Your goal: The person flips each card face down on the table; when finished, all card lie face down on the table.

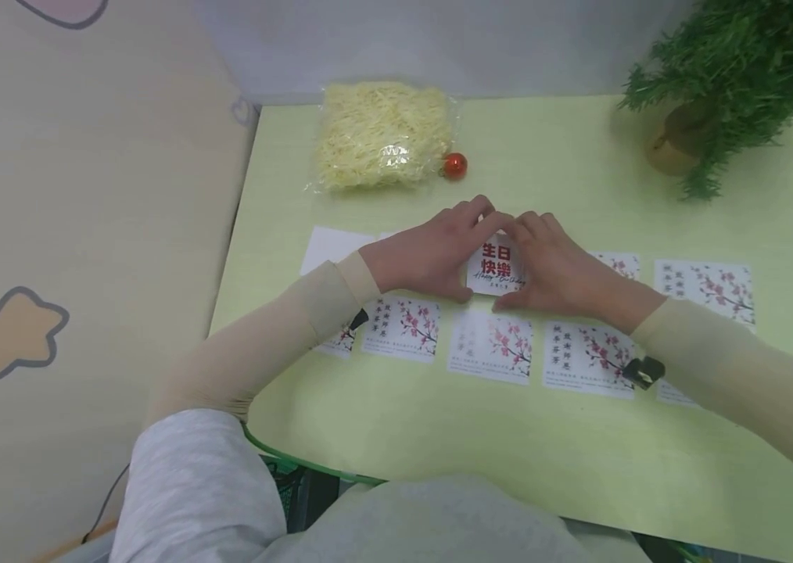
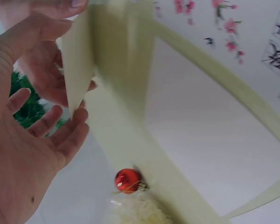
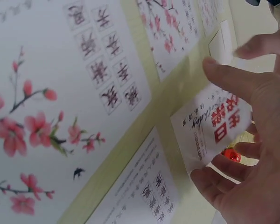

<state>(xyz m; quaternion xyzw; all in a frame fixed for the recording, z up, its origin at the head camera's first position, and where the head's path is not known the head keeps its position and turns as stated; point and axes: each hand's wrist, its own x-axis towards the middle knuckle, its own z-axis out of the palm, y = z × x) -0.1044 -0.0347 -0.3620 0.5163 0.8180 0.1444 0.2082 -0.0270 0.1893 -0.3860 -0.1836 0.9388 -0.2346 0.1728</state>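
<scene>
A white card [image 1: 497, 270] with red Chinese characters and "Happy Birthday" lettering is held between both hands, raised above the table and tilted. My left hand [image 1: 432, 254] grips its left side, thumb near the lower corner and fingers at the far edge. In the left wrist view the card [image 2: 77, 65] is seen nearly edge-on between thumb and fingertips. On the right side, my right hand [image 1: 554, 270] holds it; in the right wrist view fingertips touch the card's [image 3: 205, 135] edge. Below lie blossom-printed cards [image 1: 402, 327] in rows, partly hidden by the arms.
A clear bag of pale yellow shreds [image 1: 382, 137] lies at the back, beside a shiny red ball [image 1: 454, 166]. A green plant [image 1: 755, 78] stands back right. One plain white card [image 1: 333, 246] lies left of the hands. A wall [image 1: 87, 234] borders the table's left.
</scene>
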